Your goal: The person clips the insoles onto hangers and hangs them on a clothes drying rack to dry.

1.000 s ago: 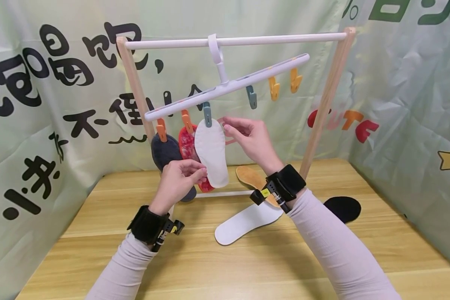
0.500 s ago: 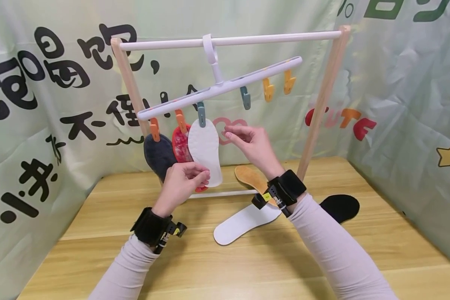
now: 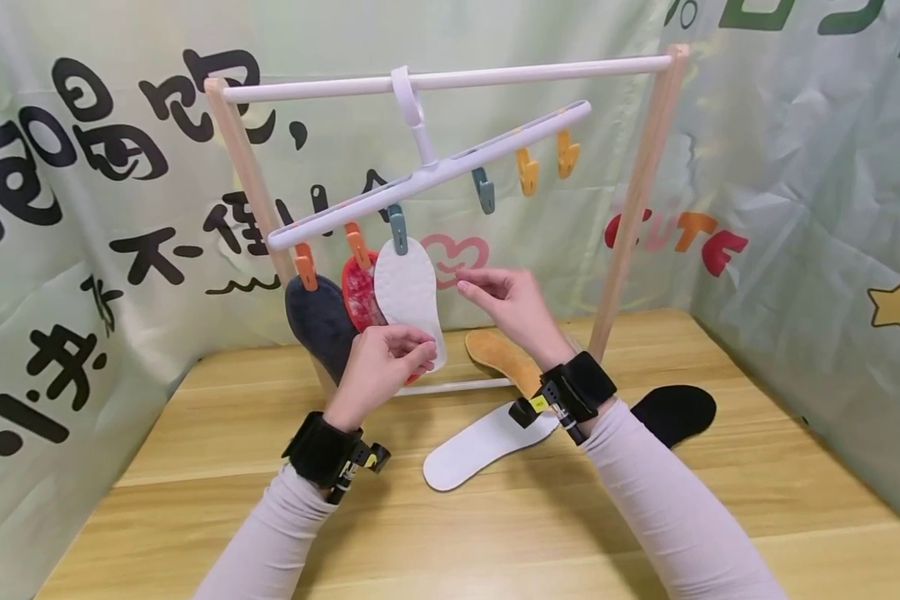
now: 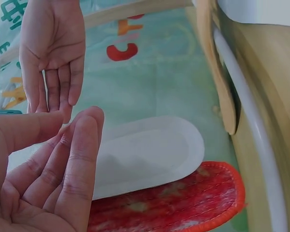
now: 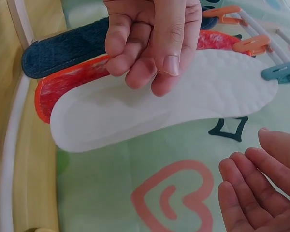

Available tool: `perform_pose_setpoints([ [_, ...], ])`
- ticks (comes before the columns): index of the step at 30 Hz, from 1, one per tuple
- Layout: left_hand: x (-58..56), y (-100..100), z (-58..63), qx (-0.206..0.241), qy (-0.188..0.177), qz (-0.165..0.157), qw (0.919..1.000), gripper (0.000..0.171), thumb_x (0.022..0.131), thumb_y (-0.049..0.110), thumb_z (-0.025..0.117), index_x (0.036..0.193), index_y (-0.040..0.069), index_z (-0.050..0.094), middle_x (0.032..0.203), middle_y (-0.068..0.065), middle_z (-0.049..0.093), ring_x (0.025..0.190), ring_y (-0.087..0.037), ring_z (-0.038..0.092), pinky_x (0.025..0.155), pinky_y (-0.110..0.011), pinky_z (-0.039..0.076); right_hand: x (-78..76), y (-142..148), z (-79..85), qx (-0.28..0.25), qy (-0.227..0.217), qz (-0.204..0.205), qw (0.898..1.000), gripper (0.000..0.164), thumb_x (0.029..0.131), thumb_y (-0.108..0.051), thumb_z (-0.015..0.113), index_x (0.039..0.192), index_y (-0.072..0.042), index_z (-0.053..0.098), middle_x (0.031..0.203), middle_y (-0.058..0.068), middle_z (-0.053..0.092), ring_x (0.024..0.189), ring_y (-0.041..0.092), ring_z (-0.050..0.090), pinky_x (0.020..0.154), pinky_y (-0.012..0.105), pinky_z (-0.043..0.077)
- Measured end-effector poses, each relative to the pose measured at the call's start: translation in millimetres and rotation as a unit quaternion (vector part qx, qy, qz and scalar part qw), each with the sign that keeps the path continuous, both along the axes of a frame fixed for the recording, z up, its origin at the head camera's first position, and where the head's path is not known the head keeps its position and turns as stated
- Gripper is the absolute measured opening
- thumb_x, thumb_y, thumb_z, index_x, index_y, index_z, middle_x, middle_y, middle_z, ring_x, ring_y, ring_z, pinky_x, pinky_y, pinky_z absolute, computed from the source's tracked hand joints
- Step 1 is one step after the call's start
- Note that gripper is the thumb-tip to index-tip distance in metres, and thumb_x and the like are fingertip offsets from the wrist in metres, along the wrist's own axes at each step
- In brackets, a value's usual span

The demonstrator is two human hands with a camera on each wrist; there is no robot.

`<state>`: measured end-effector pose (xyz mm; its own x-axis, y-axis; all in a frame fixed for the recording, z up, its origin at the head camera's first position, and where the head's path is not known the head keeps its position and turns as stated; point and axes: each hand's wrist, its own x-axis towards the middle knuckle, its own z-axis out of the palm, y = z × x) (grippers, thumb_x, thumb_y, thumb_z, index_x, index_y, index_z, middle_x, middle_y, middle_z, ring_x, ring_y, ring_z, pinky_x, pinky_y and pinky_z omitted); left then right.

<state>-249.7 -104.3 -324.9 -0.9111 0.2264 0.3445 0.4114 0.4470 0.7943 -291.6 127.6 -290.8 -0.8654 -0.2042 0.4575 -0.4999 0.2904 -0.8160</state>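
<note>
A white insole (image 3: 405, 283) hangs from a blue-grey clip (image 3: 398, 229) on the tilted white hanger (image 3: 427, 177). In front of its lower part is my left hand (image 3: 386, 362), fingers loosely bent and nothing between them; the left wrist view shows the insole (image 4: 150, 150) behind the fingers. To the right of it, apart from the insole, my right hand (image 3: 513, 308) holds nothing, its fingers relaxed. Beside the white insole hang a red insole (image 3: 360, 300) and a dark blue insole (image 3: 315, 321), each on an orange clip, both partly hidden by my left hand.
On the wooden table (image 3: 450, 542) lie a white insole (image 3: 472, 450), a tan insole (image 3: 498, 354) and a black insole (image 3: 678, 412). A blue-grey clip (image 3: 483, 192) and two yellow clips (image 3: 527, 172) hang without insoles. The rack's wooden post (image 3: 637, 200) stands at right.
My left hand has shifted right across the white insole's lower part. My right hand has dropped a little and moved away from its edge. The insole stays hanging from its clip.
</note>
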Motion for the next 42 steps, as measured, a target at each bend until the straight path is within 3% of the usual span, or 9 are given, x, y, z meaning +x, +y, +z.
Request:
perform_pose_setpoints([
  [10, -7.5, 15.7, -11.6, 0.013, -0.020, -0.025, 0.9994, 0.012, 0.098, 0.013, 0.078, 0.105, 0.004, 0.082, 0.091, -0.012, 0.083, 0.080, -0.018, 0.081, 0.075, -0.029, 0.066, -5.7, 14.5, -19.4, 0.018, -0.024, -0.013, 0.999, 0.032, 0.105, -0.026, 0.073, 0.130, -0.007, 0.078, 0.123, 0.015, 0.080, 0.112, 0.028, 0.077, 0.090, 0.023, 0.060],
  [21, -17.7, 35.7, -18.8, 0.017, -0.024, -0.041, 0.9987, 0.011, 0.098, 0.010, 0.078, 0.103, 0.000, 0.081, 0.090, -0.016, 0.082, 0.078, -0.022, 0.081, 0.074, -0.030, 0.066, -5.9, 30.1, -32.4, 0.050, -0.045, -0.036, 0.997, 0.033, 0.105, -0.027, 0.072, 0.131, -0.008, 0.077, 0.127, 0.013, 0.079, 0.115, 0.029, 0.077, 0.103, 0.046, 0.060],
  [29, -27.7, 49.5, -21.9, 0.013, -0.050, -0.039, 0.9979, 0.015, 0.100, 0.013, 0.077, 0.106, 0.000, 0.081, 0.092, -0.014, 0.082, 0.077, -0.018, 0.080, 0.075, -0.031, 0.066, -5.1, 43.8, -45.9, 0.061, -0.062, -0.051, 0.995, 0.035, 0.106, -0.028, 0.071, 0.134, -0.008, 0.075, 0.128, 0.014, 0.079, 0.118, 0.031, 0.076, 0.103, 0.048, 0.060],
  [42, -37.6, 67.5, -27.3, -0.006, -0.054, -0.031, 0.9980, 0.013, 0.100, 0.015, 0.078, 0.100, 0.002, 0.082, 0.085, -0.011, 0.081, 0.073, -0.018, 0.079, 0.070, -0.029, 0.065, -11.4, 55.5, -56.2, 0.103, -0.071, -0.069, 0.990, 0.037, 0.107, -0.028, 0.070, 0.134, -0.004, 0.074, 0.128, 0.017, 0.078, 0.118, 0.033, 0.075, 0.102, 0.049, 0.060],
])
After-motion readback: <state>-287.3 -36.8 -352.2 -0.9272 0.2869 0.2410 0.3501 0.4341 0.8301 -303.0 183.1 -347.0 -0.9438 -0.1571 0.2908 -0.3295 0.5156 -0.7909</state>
